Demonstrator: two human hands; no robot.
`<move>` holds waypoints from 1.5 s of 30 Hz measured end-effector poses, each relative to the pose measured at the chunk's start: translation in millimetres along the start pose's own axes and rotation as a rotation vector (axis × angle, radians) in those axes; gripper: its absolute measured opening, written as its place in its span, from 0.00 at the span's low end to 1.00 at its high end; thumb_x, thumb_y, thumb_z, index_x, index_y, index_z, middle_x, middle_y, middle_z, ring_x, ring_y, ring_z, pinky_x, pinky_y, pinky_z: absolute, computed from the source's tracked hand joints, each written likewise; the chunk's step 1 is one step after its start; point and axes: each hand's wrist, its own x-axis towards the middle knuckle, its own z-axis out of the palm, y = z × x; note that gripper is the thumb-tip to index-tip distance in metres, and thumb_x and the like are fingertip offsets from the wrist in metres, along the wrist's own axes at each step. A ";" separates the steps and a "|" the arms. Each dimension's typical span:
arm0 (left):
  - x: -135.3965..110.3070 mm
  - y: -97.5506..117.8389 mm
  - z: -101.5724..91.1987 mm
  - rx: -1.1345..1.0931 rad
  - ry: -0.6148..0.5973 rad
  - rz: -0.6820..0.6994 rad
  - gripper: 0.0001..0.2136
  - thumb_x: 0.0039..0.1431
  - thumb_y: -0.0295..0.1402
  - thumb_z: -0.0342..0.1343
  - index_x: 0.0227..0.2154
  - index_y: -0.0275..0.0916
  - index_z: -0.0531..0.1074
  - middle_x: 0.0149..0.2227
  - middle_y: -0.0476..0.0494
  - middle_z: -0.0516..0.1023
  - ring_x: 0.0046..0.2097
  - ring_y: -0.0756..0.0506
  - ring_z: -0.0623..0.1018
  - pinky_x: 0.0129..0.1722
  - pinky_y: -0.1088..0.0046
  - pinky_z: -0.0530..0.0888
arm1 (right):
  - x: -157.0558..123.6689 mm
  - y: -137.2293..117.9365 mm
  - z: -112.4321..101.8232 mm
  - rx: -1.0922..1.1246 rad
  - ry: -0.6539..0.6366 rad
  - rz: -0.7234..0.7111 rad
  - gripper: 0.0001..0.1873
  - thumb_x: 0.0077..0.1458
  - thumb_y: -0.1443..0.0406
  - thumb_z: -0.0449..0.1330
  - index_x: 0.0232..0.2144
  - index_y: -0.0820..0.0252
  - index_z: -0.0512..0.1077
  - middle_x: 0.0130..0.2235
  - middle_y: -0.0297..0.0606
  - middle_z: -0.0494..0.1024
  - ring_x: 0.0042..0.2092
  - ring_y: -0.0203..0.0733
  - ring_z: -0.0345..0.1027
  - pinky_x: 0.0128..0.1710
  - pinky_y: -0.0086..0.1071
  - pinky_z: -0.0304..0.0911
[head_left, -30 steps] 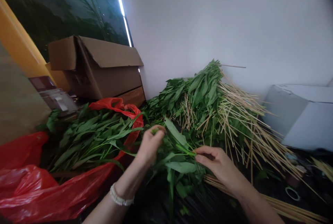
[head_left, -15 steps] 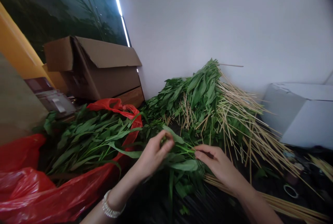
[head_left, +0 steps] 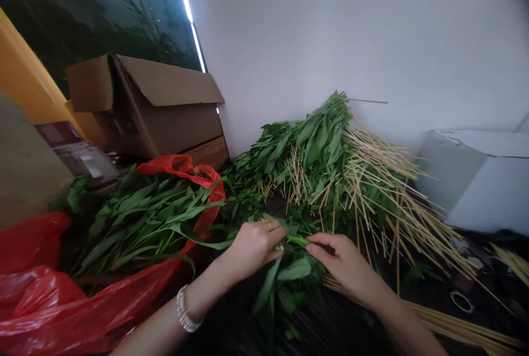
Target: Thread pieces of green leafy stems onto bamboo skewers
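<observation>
My left hand (head_left: 257, 247), with a ring and a beaded bracelet, is closed around leafy green stems (head_left: 296, 240) in front of me; small pale stem ends show at its fingertips. Close by on the right, my right hand (head_left: 339, 259) pinches the same stems between thumb and fingers. Whether a stick is also in that pinch, I cannot tell. Long green leaves (head_left: 295, 269) hang below both hands over a dark surface. Behind lies a heap of leafy greens (head_left: 320, 130) threaded on thin wooden skewers (head_left: 384, 179), whose bare ends point right.
At the left, a red plastic bag (head_left: 95, 312) lies open, full of loose leafy greens (head_left: 136, 224). Loose skewers (head_left: 463, 327) lie at the lower right near a white ring (head_left: 462, 302). A cardboard box (head_left: 177, 124) stands behind the bag, a white box (head_left: 491, 179) at the right.
My left hand has turned palm-down and moved right, down onto the stems beside my right hand. My right hand has stayed almost still, pinching.
</observation>
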 end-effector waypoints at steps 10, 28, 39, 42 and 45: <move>20.6 -25.1 -8.2 -1.452 0.499 -0.832 0.07 0.49 0.32 0.54 0.19 0.37 0.66 0.15 0.59 0.52 0.17 0.56 0.52 0.17 0.79 0.49 | 0.6 -1.4 -9.1 -0.103 0.134 0.005 0.16 0.56 0.58 0.56 0.35 0.60 0.80 0.39 0.41 0.83 0.41 0.49 0.75 0.43 0.38 0.64; 7.9 -24.8 -20.2 -1.870 0.355 -0.752 0.09 0.58 0.36 0.58 0.31 0.34 0.70 0.18 0.60 0.50 0.17 0.58 0.50 0.14 0.86 0.48 | 4.0 9.4 -4.4 -0.084 0.198 -0.066 0.14 0.56 0.58 0.58 0.38 0.56 0.80 0.42 0.39 0.82 0.44 0.48 0.75 0.45 0.39 0.66; 5.3 8.8 -5.6 -0.401 0.221 -0.206 0.10 0.64 0.37 0.53 0.39 0.41 0.79 0.33 0.42 0.78 0.36 0.45 0.76 0.36 0.71 0.69 | 2.8 6.5 2.2 -0.221 0.210 -0.196 0.12 0.59 0.61 0.56 0.37 0.54 0.79 0.38 0.38 0.81 0.41 0.45 0.74 0.43 0.36 0.66; 6.5 10.6 1.9 -0.114 0.145 -0.131 0.11 0.65 0.37 0.50 0.40 0.40 0.77 0.32 0.43 0.75 0.35 0.44 0.75 0.33 0.72 0.68 | 2.9 8.0 5.6 -0.276 0.209 -0.234 0.12 0.59 0.62 0.56 0.38 0.54 0.79 0.37 0.38 0.81 0.41 0.45 0.74 0.42 0.36 0.66; 8.1 12.0 5.5 0.034 0.077 -0.063 0.09 0.64 0.34 0.50 0.39 0.39 0.74 0.33 0.43 0.75 0.36 0.43 0.75 0.33 0.71 0.68 | 2.7 8.9 9.2 -0.351 0.202 -0.244 0.11 0.59 0.64 0.55 0.38 0.53 0.79 0.38 0.38 0.81 0.41 0.46 0.74 0.43 0.37 0.65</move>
